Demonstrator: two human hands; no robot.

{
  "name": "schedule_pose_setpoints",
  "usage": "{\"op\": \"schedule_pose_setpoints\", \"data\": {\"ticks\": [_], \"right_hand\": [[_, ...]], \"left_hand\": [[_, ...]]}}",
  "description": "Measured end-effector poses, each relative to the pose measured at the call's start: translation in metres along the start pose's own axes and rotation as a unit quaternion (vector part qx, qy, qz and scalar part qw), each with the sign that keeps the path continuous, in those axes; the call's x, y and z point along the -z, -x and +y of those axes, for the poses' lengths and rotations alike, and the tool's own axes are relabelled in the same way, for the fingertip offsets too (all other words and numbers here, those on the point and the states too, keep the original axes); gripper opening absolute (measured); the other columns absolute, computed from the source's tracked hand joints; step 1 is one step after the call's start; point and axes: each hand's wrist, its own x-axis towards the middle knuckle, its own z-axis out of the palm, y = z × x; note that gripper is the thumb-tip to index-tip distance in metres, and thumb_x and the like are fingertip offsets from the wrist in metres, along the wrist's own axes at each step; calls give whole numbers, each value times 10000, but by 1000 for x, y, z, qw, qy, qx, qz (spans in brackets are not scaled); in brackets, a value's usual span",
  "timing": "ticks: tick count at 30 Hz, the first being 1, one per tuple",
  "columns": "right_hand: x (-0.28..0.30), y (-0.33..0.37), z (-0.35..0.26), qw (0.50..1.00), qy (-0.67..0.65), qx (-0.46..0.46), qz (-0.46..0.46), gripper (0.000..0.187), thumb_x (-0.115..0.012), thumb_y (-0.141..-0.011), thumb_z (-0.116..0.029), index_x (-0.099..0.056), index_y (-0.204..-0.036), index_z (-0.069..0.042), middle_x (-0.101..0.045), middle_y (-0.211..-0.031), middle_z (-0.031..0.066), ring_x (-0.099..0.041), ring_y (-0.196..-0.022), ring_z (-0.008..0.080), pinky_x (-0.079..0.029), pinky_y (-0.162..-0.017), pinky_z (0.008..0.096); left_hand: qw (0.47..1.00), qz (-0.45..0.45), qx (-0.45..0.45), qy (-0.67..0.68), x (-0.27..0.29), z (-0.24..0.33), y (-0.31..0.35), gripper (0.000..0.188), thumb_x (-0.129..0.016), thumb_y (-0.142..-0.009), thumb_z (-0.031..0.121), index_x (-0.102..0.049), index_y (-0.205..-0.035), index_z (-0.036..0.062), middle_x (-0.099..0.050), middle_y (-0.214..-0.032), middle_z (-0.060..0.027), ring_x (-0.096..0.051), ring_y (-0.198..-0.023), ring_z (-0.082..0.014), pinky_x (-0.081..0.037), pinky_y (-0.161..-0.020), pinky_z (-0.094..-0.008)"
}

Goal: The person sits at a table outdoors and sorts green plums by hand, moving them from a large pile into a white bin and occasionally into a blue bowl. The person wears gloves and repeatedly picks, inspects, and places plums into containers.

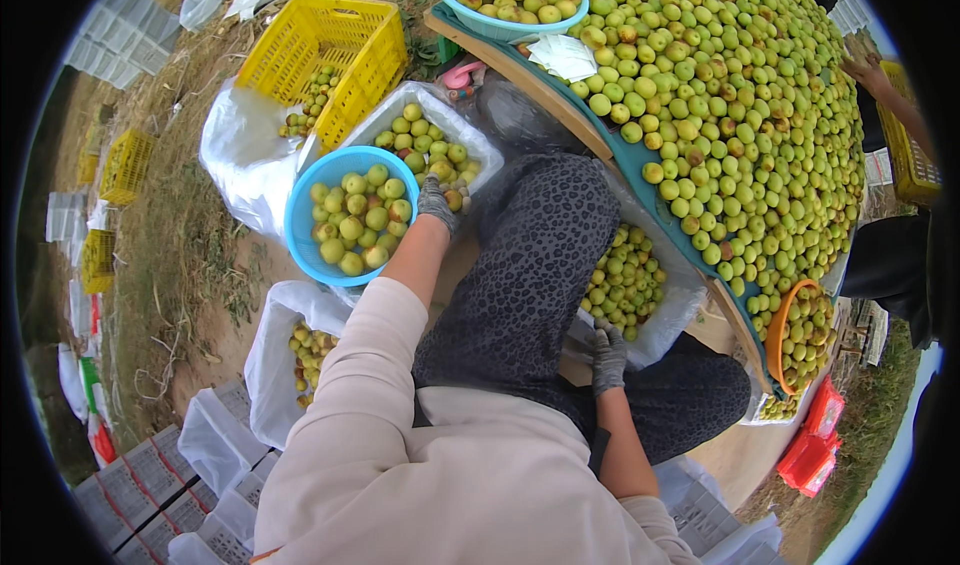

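Note:
My left hand (438,205), in a grey glove, is closed around a brown-tinged jujube (454,201). It is between a blue basin (292,227) of green jujubes and a white-lined crate (486,155) holding more of them. My right hand (608,358), also gloved, is at the near edge of another lined crate (683,305) of jujubes, beside my leg. Its fingers point toward the fruit, but their undersides are hidden. A large heap of green and brown-patched jujubes (730,115) covers the sloping table to my right.
A yellow crate (385,50) with some jujubes stands at the far left. Another blue basin (510,28) and an orange basin (775,330) sit along the table's wooden edge (530,83). At the right rim, another person's arm (890,95) reaches in near a yellow crate (910,160).

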Motion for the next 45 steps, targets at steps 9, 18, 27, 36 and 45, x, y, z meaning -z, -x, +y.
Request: {"op": "schedule_pose_setpoints", "data": {"ticks": [9, 18, 27, 36, 45], "right_hand": [[4, 4, 6, 998, 14, 39, -37, 227, -540, -960, -180, -598, -1152, -73, -627, -1025, 46, -605, -752, 142, -546, -615, 284], [5, 7, -14, 989, -90, 17, -112, 254, -584, -947, -213, -579, -1152, -62, -605, -1077, 69, -616, -776, 169, -583, -674, 330], [5, 10, -41, 990, -67, -44, -118, 248, -589, -942, -199, -595, -1146, -58, -628, -1062, 54, -613, -765, 155, -561, -664, 286], [-4, 32, -81, 996, -37, -36, -79, 214, -561, -962, -195, -619, -1116, -60, -610, -987, 36, -585, -735, 129, -509, -664, 265], [-10, 30, -103, 997, 59, 1, -51, 195, -543, -956, -127, -622, -1124, -67, -632, -1031, 51, -598, -851, 170, -492, -784, 294]], "left_hand": [[931, -344, 86, -81, 100, 27, 107, 581, -686, -815, 189, -460, -1318, 5, -523, -1255, -183, -550, -1128, -305, -523, -925, -405], [903, -400, 15, -158, 159, 81, 143, 585, -711, -800, 88, -474, -1331, 25, -549, -1230, -117, -598, -1081, -245, -570, -851, -299], [978, 148, 12, -146, 415, 64, 144, 282, -670, -889, 266, -589, -1125, 135, -603, -929, -22, -547, -616, -115, -441, -462, -222], [849, 482, -47, -213, 430, 52, 59, 590, -612, -900, 434, -485, -1357, 84, -554, -1293, -79, -552, -1136, -222, -470, -921, -347], [578, 108, -691, -421, 105, 50, 144, 439, -598, -855, 46, -499, -1280, -2, -498, -1293, -154, -461, -1228, -295, -363, -1059, -418]]}}
